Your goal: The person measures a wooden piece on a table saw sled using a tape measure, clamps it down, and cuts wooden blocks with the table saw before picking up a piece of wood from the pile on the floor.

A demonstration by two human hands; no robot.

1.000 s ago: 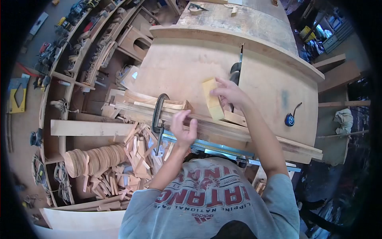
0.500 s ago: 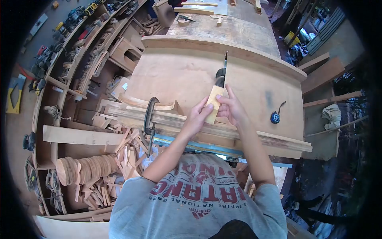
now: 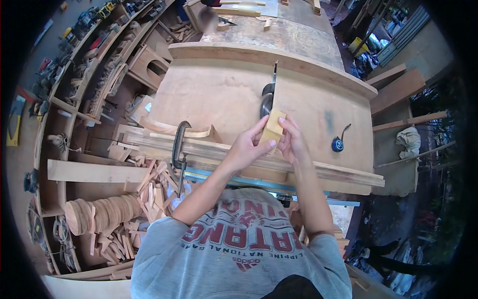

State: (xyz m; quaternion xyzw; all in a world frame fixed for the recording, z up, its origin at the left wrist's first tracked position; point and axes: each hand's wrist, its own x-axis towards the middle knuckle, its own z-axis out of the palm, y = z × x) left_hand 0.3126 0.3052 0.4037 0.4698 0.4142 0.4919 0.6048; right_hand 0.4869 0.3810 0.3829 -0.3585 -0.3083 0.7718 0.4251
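A small pale wooden block [image 3: 273, 126] is held between my two hands above the near side of a plywood saw table [image 3: 209, 84]. My left hand [image 3: 247, 147] grips its left side, thumb across the lower face. My right hand [image 3: 293, 139] has its fingers closed on the right edge. Just beyond the block, a dark round saw blade [image 3: 267, 103] stands up through a slot in the table. Blade and block overlap in view; I cannot tell whether they touch.
A wooden fence [image 3: 298, 66] crosses the table's far side. Long wood strips [image 3: 328, 172] lie along the near edge by a C-clamp [image 3: 178, 149]. A blue tape measure [image 3: 338, 144] rests at right. Wood offcuts [image 3: 114, 244] and stacked discs [image 3: 102, 214] fill the lower left.
The block has been tilted and turned in my hands, now showing an angled face. It has drawn slightly nearer, and more of the blade shows. The camera view has shifted a little.
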